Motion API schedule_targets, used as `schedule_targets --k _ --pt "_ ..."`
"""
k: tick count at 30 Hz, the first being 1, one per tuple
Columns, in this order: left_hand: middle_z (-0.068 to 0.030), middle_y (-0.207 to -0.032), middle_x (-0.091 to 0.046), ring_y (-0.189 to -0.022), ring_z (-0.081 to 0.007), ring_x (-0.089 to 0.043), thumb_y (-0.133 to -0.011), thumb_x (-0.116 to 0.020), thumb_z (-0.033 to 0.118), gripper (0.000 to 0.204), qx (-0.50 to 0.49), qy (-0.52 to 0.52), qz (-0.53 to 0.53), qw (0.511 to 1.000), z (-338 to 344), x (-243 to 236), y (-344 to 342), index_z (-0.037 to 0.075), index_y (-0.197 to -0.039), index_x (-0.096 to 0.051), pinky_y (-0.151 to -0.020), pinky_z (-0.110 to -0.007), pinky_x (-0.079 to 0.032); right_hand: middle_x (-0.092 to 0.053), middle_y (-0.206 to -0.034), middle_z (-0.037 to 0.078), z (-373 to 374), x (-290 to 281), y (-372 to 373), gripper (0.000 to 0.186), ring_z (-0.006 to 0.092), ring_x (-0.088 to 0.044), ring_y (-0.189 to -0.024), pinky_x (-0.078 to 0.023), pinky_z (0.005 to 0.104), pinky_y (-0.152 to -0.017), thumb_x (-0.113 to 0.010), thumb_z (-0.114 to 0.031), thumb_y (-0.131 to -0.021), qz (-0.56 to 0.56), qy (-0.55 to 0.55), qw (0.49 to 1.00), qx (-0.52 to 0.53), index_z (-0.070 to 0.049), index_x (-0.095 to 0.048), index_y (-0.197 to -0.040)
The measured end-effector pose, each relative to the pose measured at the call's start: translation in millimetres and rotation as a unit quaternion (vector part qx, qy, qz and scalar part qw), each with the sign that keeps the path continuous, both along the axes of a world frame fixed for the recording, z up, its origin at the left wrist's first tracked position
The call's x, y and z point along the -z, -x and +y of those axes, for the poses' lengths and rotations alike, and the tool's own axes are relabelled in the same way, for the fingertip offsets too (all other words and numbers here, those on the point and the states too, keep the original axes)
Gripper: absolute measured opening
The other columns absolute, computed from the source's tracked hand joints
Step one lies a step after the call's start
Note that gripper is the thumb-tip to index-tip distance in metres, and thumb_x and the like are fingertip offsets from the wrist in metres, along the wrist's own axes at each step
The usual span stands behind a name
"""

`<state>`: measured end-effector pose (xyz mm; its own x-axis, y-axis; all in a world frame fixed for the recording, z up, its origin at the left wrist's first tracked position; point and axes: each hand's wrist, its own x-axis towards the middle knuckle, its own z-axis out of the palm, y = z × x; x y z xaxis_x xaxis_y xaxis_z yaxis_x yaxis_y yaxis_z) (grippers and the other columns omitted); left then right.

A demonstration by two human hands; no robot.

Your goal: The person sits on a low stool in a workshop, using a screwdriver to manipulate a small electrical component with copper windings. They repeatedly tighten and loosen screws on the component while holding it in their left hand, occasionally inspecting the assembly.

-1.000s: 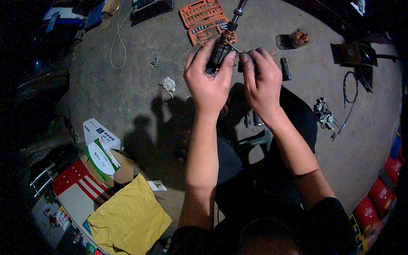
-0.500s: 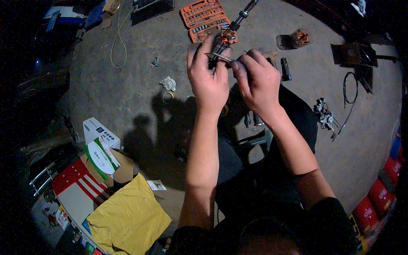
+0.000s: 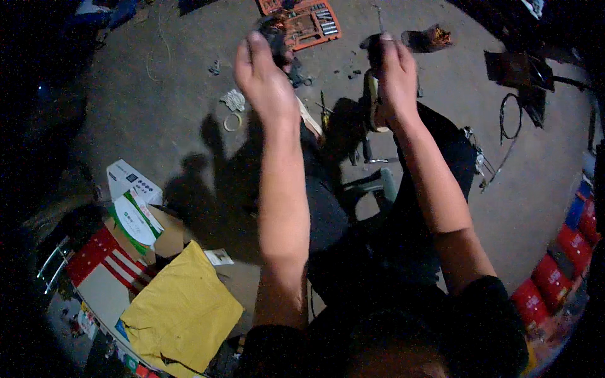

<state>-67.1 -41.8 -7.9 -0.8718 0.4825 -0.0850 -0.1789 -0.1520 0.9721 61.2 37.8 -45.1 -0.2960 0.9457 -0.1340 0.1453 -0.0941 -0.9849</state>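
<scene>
My left hand (image 3: 268,85) is raised at the upper middle, its fingers closed round a motor armature (image 3: 275,28). Dark metal and orange copper windings show past the fingertips; motion blurs it, and part is hidden by the hand. To the right, well apart, my right hand (image 3: 398,82) is closed on a thin metal rod (image 3: 380,17) pointing away from me. Beyond the left hand lies an orange socket set case (image 3: 315,45), with sockets in its slots. Below and between the hands, a screwdriver (image 3: 325,120) rests on the floor.
A roll of tape (image 3: 232,122) and a crumpled white piece (image 3: 233,100) lie left of my left hand. A clear bag with copper-coloured bits (image 3: 435,38) sits far right. Yellow cloth (image 3: 183,309) and boxes (image 3: 132,183) are at lower left; red containers (image 3: 551,277) line the right.
My hands have moved apart: the left went leftward with the armature, the right rightward and away with the rod. The rod no longer touches the armature. The whole view has shifted slightly.
</scene>
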Motion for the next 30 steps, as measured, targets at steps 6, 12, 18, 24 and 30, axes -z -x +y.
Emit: schedule_targets --k 6,12,18,24,30 --pt "0.0012 -0.07 -0.055 -0.058 -0.005 -0.047 -0.094 -0.043 0.022 0.025 -0.022 0.021 0.041 0.999 5 5 15 0.002 -0.085 -0.055 -0.051 -0.021 -0.039 -0.059 -0.086 0.024 -33 221 10 0.03 0.0411 -0.056 -0.084 -0.044 0.0472 -0.072 -0.055 -0.024 -0.08 -0.25 -0.052 0.965 -0.063 0.003 -0.056 -0.092" --pt "-0.001 -0.077 -0.059 -0.063 -0.0087 -0.051 -0.091 -0.049 0.021 0.021 0.025 0.123 0.093 0.988 6 23 28 0.003 -0.093 -0.058 -0.056 -0.023 -0.04 -0.06 -0.1 0.019 -80 324 -35 0.053 0.0341 -0.057 -0.092 -0.045 0.0409 -0.079 -0.064 -0.038 -0.076 -0.416 0.181 0.881 -0.134 0.004 -0.05 -0.106" --pt "-0.0096 -0.08 -0.062 -0.075 -0.0163 -0.057 -0.092 -0.046 0.019 0.026 0.082 0.199 0.215 0.953 13 16 25 -0.004 -0.093 -0.059 -0.072 -0.027 -0.044 -0.054 -0.116 0.014 -39 120 53 0.056 0.0305 -0.052 -0.104 -0.04 0.0414 -0.094 -0.043 -0.05 -0.086 0.454 0.553 0.698 -0.033 -0.002 -0.049 -0.115" --pt "-0.0013 -0.076 -0.058 -0.067 -0.0081 -0.051 -0.091 -0.049 0.023 0.024 0.225 0.157 -0.054 0.96 16 21 13 0.001 -0.091 -0.059 -0.06 -0.023 -0.042 -0.057 -0.106 0.013 -7 102 72 0.036 0.0278 -0.054 -0.099 -0.044 0.0449 -0.09 -0.037 -0.032 -0.091 0.653 0.557 0.507 -0.079 -0.004 -0.052 -0.11" --pt "-0.0036 -0.085 -0.061 -0.08 -0.0117 -0.057 -0.09 -0.052 0.023 0.021 0.165 0.041 -0.074 0.983 21 30 16 0.003 -0.095 -0.058 -0.07 -0.027 -0.046 -0.059 -0.094 0.014 5 111 62 0.032 0.026 -0.058 -0.084 -0.049 0.0457 -0.083 -0.037 -0.026 -0.091 0.58 0.586 0.565 0.027 -0.001 -0.053 -0.101"
